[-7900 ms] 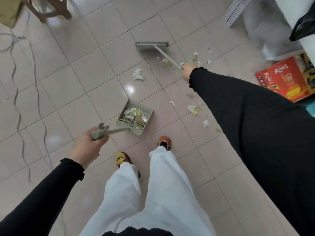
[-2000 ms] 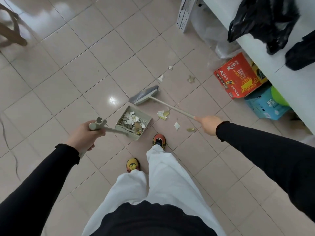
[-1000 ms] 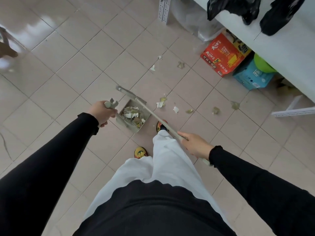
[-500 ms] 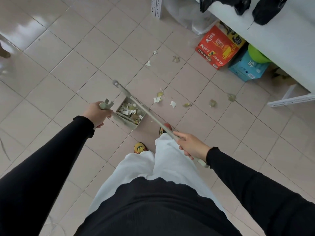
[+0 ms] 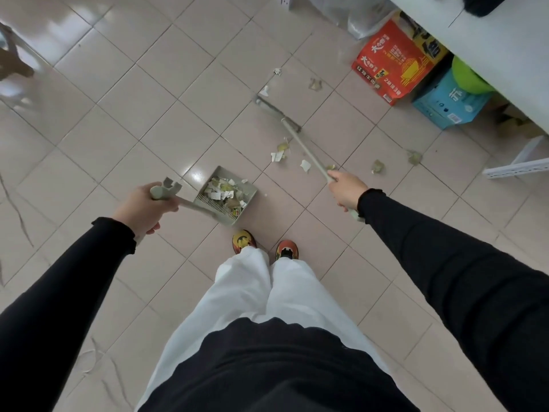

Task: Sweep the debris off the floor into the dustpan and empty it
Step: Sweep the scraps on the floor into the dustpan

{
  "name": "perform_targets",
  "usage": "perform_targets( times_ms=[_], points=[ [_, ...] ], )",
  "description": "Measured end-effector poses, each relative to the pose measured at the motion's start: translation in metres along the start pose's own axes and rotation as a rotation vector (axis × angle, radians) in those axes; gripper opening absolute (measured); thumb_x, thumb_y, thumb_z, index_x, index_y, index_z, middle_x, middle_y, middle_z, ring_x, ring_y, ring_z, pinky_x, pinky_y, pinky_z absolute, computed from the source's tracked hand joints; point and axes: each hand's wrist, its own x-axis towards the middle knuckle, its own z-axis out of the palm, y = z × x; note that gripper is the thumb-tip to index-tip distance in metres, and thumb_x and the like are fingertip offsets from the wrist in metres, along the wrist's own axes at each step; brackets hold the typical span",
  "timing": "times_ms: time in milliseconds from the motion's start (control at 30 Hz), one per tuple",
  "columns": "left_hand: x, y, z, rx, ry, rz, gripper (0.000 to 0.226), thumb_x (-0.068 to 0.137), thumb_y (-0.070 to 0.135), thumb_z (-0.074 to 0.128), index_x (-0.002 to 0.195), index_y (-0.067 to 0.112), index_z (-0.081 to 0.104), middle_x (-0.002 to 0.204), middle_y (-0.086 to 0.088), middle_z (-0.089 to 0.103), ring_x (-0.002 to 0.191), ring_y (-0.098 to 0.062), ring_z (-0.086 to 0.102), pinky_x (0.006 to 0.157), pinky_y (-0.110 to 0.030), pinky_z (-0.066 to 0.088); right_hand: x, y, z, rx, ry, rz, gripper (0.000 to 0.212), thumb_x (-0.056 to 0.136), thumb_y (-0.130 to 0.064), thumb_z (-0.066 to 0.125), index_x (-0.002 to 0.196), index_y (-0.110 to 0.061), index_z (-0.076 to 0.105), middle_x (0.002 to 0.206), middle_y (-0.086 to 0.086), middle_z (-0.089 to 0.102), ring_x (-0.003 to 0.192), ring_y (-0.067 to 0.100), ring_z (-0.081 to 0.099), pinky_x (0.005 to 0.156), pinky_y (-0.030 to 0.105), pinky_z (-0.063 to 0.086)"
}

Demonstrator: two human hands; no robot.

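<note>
My left hand (image 5: 145,208) grips the handle of a grey-green dustpan (image 5: 251,191), which rests on the tiles just ahead of my shoes and holds a heap of paper scraps. My right hand (image 5: 344,188) grips the pale handle of the broom (image 5: 300,141). The broom head (image 5: 277,114) sits on the floor, far out to the right of the pan. Loose debris lies around the broom: white paper bits (image 5: 277,156) near the handle, yellowish pieces (image 5: 378,167) further right, and small scraps (image 5: 264,91) beyond the head.
A red carton (image 5: 398,62) and a blue box (image 5: 445,104) stand under a white table (image 5: 499,52) at the upper right. A white slotted rail (image 5: 517,171) lies on the floor at the right. A wooden chair leg (image 5: 12,63) is at the far left.
The broom swung from lying across the dustpan out to the right, its head now past the scattered scraps. My right hand moved forward and outward. The dustpan stayed on the floor.
</note>
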Motion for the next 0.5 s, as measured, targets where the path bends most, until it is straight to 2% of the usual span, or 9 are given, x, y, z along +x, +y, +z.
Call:
perform_targets(
  times_ms=[133, 267, 400, 500],
  points=[
    [-0.019, -0.007, 0.023, 0.006, -0.007, -0.02, 0.013, 0.089, 0.011, 0.062, 0.097, 0.019, 0.068, 0.11, -0.03, 0.068, 0.051, -0.022, 0.043, 0.048, -0.024, 0.035, 0.018, 0.004, 0.001, -0.095, -0.02, 0.016, 0.054, 0.096, -0.019, 0.031, 0.145, -0.037, 0.041, 0.098, 0.015, 0.067, 0.068, 0.029, 0.058, 0.061, 0.039, 0.055],
    [-0.03, -0.014, 0.046, 0.038, -0.042, -0.051, 0.013, 0.089, 0.01, 0.062, 0.1, 0.011, 0.067, 0.094, -0.027, 0.065, 0.051, -0.022, 0.043, 0.045, -0.024, 0.035, 0.014, 0.009, 0.017, -0.173, -0.062, 0.046, 0.044, 0.099, -0.016, 0.03, 0.139, -0.026, 0.047, 0.084, 0.016, 0.059, 0.06, 0.025, 0.051, 0.049, 0.031, 0.045],
    [-0.041, -0.019, 0.064, 0.029, -0.08, -0.063, 0.013, 0.09, 0.01, 0.06, 0.101, 0.008, 0.065, 0.092, -0.018, 0.064, 0.052, -0.021, 0.044, 0.044, -0.024, 0.036, -0.018, 0.022, 0.051, -0.266, -0.089, 0.003, 0.048, 0.097, -0.008, 0.029, 0.143, -0.018, 0.042, 0.097, 0.02, 0.063, 0.065, 0.029, 0.055, 0.051, 0.036, 0.051],
    [-0.047, -0.023, 0.071, 0.022, -0.079, -0.053, 0.012, 0.091, 0.01, 0.058, 0.101, 0.009, 0.065, 0.095, -0.016, 0.069, 0.052, -0.02, 0.045, 0.044, -0.024, 0.037, -0.058, 0.039, 0.077, -0.258, -0.16, -0.011, 0.048, 0.099, -0.006, 0.029, 0.144, -0.017, 0.042, 0.095, 0.016, 0.057, 0.069, 0.028, 0.054, 0.049, 0.028, 0.043]
  ],
)
